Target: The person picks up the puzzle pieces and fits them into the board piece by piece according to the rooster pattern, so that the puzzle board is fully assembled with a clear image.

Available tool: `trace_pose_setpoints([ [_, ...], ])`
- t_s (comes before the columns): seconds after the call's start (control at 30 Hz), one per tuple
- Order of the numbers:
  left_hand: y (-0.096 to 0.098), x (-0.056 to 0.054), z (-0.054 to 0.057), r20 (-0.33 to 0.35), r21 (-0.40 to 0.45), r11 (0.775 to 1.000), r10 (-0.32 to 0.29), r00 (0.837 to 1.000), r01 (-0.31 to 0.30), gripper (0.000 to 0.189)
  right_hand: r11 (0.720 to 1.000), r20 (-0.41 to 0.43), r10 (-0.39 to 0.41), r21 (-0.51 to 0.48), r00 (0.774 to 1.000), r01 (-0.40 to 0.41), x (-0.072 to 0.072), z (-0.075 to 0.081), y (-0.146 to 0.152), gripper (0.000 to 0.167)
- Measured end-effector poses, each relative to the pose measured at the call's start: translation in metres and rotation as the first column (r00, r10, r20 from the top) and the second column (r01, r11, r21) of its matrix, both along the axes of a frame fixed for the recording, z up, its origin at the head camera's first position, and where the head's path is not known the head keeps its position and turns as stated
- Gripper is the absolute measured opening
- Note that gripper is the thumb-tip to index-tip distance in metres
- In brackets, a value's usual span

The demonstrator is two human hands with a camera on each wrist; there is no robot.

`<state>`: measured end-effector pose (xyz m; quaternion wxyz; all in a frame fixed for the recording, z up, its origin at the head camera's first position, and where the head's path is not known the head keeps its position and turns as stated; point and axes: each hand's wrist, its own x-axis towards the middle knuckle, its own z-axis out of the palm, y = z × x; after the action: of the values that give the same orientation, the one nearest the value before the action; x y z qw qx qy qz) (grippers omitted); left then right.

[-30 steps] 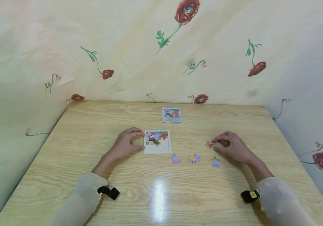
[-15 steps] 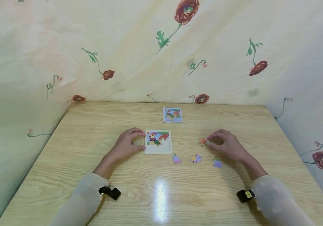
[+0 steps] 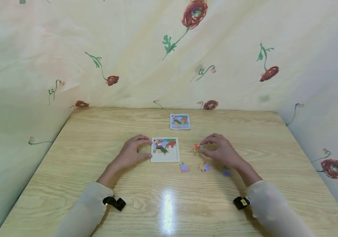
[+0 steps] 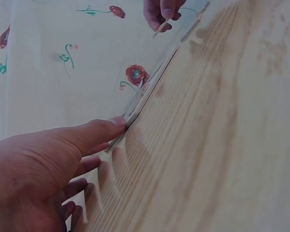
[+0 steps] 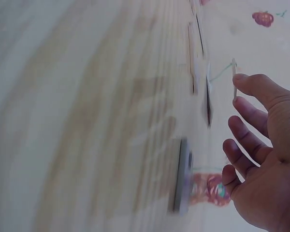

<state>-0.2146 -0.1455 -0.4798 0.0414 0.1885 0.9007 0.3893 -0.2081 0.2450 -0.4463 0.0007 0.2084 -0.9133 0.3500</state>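
Observation:
A square puzzle tray (image 3: 164, 158), partly filled with a rooster picture, lies at mid-table. My left hand (image 3: 133, 152) touches its left edge with thumb and index finger; in the left wrist view the thumb (image 4: 104, 131) rests at the tray's corner. To the right of the tray, my right hand (image 3: 220, 149) pinches an orange-red jigsaw piece (image 3: 197, 147) between thumb and fingertips. That piece (image 5: 234, 87) shows edge-on in the right wrist view, raised off the table. Nearer me lie three loose pieces: a lilac one (image 3: 184, 167), a yellow-and-lilac one (image 3: 203, 167) and a green-and-purple one (image 3: 226, 171).
A small picture card (image 3: 180, 121) of the same rooster lies behind the tray. The wooden table (image 3: 121, 217) ends at the back against a flowered cloth (image 3: 139, 52). Black wrist cameras sit below both hands.
My right hand has moved left toward the tray, carrying the orange-red jigsaw piece up from the table. The left hand stays at the tray's edge.

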Motion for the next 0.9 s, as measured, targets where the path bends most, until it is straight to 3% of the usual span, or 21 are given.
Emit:
trace_pose_setpoints([
  [0.23, 0.0, -0.002, 0.001, 0.006, -0.004, 1.0, 0.009, 1.0, -0.009, 0.05, 0.999, -0.011, 0.048, -0.018, 0.999, -0.048, -0.008, 0.006, -0.03, 0.025],
  [0.57, 0.001, -0.004, 0.002, 0.02, -0.006, 1.0, 0.013, 1.0, -0.013, 0.049, 0.997, 0.074, 0.077, -0.013, 0.994, -0.076, -0.02, 0.008, -0.069, 0.023],
  [0.9, 0.002, -0.004, 0.001, 0.0, -0.007, 1.0, 0.014, 1.0, -0.014, 0.049, 0.994, 0.143, 0.109, -0.009, 0.984, -0.109, -0.028, 0.001, -0.087, 0.025],
])
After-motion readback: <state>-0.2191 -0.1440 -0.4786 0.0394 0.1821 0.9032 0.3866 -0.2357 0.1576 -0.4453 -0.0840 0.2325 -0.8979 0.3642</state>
